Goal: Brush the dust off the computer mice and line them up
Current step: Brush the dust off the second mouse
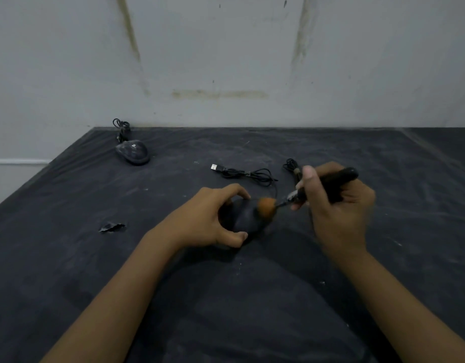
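**A:** Where does the mouse (245, 216) sit?

**B:** Inside the left hand (213, 218), down on the dark table cover (95, 258). Fingers curl over its far side and the thumb presses the near side, so it is pinched from both ends.

**A:** And the brush (295, 196)?

**B:** The right hand (341, 205) wraps round the handle, thumb up along it. The orange bristles (265, 205) touch the mouse's top, just beside the left fingertips.

**A:** What might go wrong?

**B:** The hold covers much of the shell. Dust under those fingers probably escapes the brush unless the hand shifts. A hard sweep towards the fingers could also push the mouse out of a light pinch.

**A:** Anything beyond the grip?

**B:** Its cord (248, 174) lies loose just past the fingers, with a coiled cord (291, 165) behind the brush hand. Either could snag when the mouse is moved into line.

**A:** The other one?

**B:** The second mouse (133, 151) is well away, far beyond and left of the grip, and looks dusty. Swept dust may settle on the cover and soil it again.
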